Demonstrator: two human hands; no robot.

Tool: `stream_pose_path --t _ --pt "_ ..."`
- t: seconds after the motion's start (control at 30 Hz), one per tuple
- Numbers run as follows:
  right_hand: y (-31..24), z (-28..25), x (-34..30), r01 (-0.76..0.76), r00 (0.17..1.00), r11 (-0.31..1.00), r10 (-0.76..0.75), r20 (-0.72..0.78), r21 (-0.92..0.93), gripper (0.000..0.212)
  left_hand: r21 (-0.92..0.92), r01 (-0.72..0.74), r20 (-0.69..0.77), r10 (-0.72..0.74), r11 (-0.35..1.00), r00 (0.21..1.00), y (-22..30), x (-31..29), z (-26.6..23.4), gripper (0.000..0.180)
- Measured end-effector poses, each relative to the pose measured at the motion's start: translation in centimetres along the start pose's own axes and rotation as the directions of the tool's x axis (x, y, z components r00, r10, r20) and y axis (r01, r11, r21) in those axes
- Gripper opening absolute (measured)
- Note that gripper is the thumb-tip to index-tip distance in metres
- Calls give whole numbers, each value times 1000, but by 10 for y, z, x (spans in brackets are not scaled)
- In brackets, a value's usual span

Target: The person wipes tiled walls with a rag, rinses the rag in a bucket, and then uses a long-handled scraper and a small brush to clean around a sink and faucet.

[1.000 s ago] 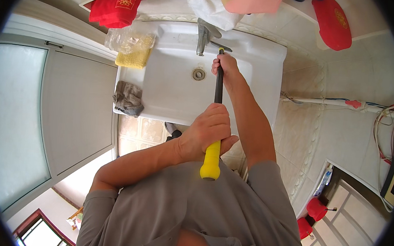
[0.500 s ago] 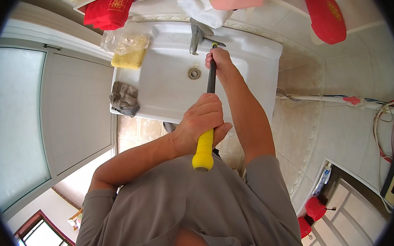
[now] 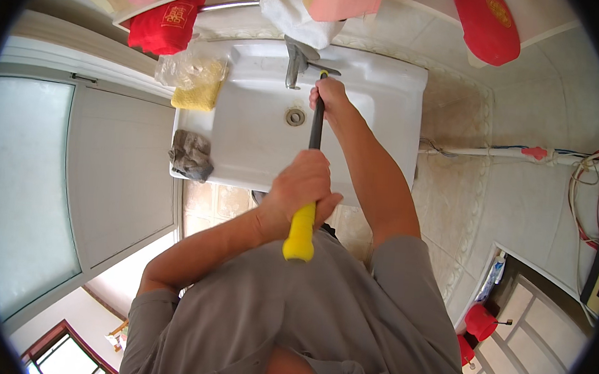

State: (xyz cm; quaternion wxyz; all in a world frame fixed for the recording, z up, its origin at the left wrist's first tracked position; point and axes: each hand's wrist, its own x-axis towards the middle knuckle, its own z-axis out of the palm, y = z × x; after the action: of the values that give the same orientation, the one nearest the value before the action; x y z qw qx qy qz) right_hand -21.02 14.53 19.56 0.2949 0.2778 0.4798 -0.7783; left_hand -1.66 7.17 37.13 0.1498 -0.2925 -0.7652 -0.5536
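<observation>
Both hands grip a long straight tool (image 3: 316, 131) with a dark shaft and a thick yellow handle; its kind is not clear. My left hand (image 3: 301, 186) is wrapped round the upper part of the yellow handle, whose rounded butt points toward my shirt. Farther along, over the sink basin, my right hand (image 3: 329, 96) closes round the dark shaft near its far end. A yellow band shows just past that hand, beside a grey bar next to the metal faucet (image 3: 293, 65). Whether the bar belongs to the tool, I cannot tell.
The white sink (image 3: 247, 142) has a round drain (image 3: 295, 117). Along its left side lie a yellow cloth (image 3: 196, 95), clear plastic (image 3: 189, 69) and a grey rag (image 3: 191, 156). Red (image 3: 166, 25) and white towels (image 3: 297, 19) hang above. Cables and a pipe (image 3: 503, 152) run along the right wall.
The butt of the yellow handle has swung a little left with my left hand. My right hand stays beside the faucet, still gripping the shaft. The whole view has shifted slightly.
</observation>
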Motion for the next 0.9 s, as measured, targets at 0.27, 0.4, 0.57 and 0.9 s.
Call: stream_pose_path --t 0.27,0.4,0.57,0.9 --pt "-6 -2 13 -14 1000 993 11 24 120 4 48 -31 55 28 998 998 -11 4 3 26" --pt "7 -13 6 34 999 998 -36 30 61 4 63 -70 192 57 996 980 -8 -25 20 33" --pt "14 -33 0 74 997 997 -75 29 37 5 91 -41 291 13 995 957 -6 -43 33 35" --pt "-34 -52 -29 166 984 974 -152 95 -156 7 119 -103 364 54 987 930 12 -27 37 36"
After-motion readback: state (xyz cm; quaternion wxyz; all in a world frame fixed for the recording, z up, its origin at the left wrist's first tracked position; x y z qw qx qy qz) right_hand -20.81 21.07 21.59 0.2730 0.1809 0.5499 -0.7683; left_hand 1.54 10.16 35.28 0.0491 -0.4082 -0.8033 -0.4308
